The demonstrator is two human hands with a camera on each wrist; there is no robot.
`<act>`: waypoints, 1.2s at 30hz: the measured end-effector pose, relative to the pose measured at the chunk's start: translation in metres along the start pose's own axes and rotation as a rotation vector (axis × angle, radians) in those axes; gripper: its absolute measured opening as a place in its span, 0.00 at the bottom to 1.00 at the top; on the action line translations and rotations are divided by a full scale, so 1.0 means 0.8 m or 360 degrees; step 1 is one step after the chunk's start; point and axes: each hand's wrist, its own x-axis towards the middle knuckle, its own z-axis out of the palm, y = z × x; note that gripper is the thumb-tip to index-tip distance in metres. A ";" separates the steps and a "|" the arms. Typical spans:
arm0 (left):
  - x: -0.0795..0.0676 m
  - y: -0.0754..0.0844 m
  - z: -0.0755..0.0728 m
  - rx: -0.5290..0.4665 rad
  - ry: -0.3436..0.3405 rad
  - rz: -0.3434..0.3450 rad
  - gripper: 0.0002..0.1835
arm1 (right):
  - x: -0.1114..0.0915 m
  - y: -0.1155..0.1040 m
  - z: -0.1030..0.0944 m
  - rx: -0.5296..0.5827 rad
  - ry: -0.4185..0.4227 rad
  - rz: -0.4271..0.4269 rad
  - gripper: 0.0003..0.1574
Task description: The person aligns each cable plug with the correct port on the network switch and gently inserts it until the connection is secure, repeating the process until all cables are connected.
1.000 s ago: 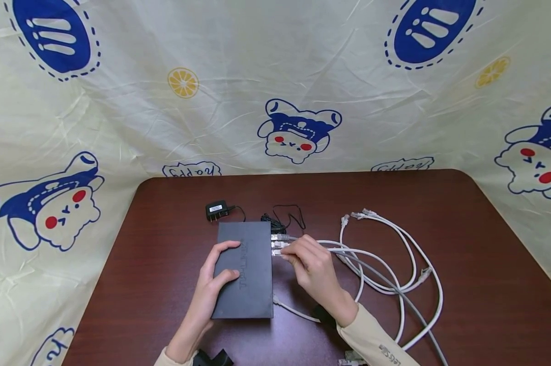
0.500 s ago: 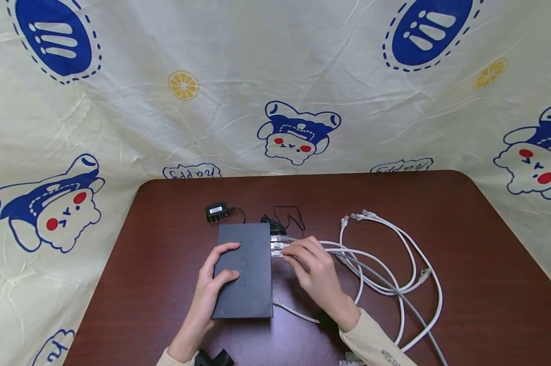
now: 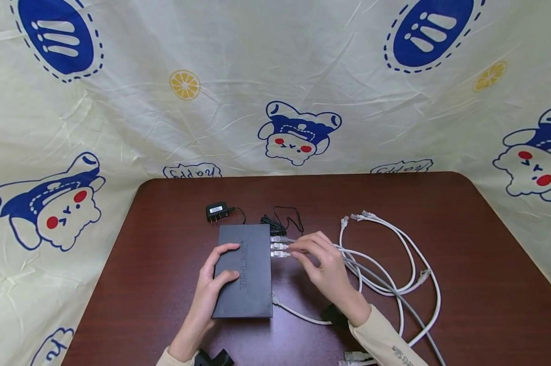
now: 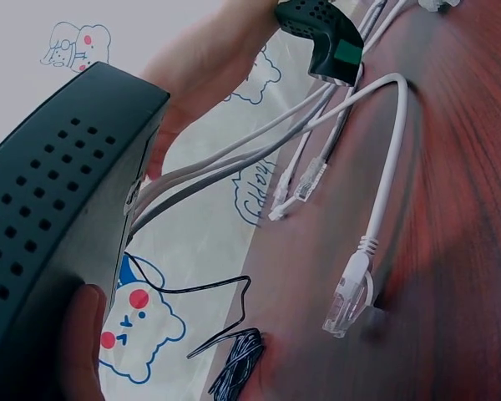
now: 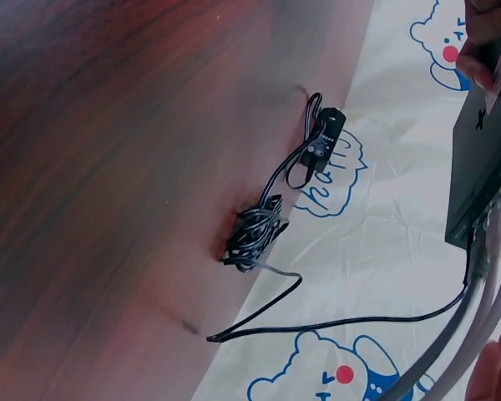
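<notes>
A dark grey network switch is tilted up in my left hand, which grips it by its left side, thumb and a finger on the lettered face. Several network cable plugs sit along its right side, in a row near the top. Just right of these plugs, the thumb and fingertips of my right hand are at a white network cable; whether they pinch it is hidden. In the right wrist view, two fingertips show close beside the cables.
Behind the switch lie a black power adapter and a bundled black cord. White and grey cables loop across the right of the brown table. A loose plug points toward the switch's lower right. A patterned sheet hangs behind.
My right hand has moved a little to the right, off the lowest plug of the row, leaving that plug in full view. My left hand and the switch have hardly moved.
</notes>
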 end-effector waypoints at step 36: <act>0.000 -0.005 -0.007 0.0023 0.0026 -0.0007 0.27 | -0.023 0.086 -0.110 -0.0377 0.0086 0.0601 0.19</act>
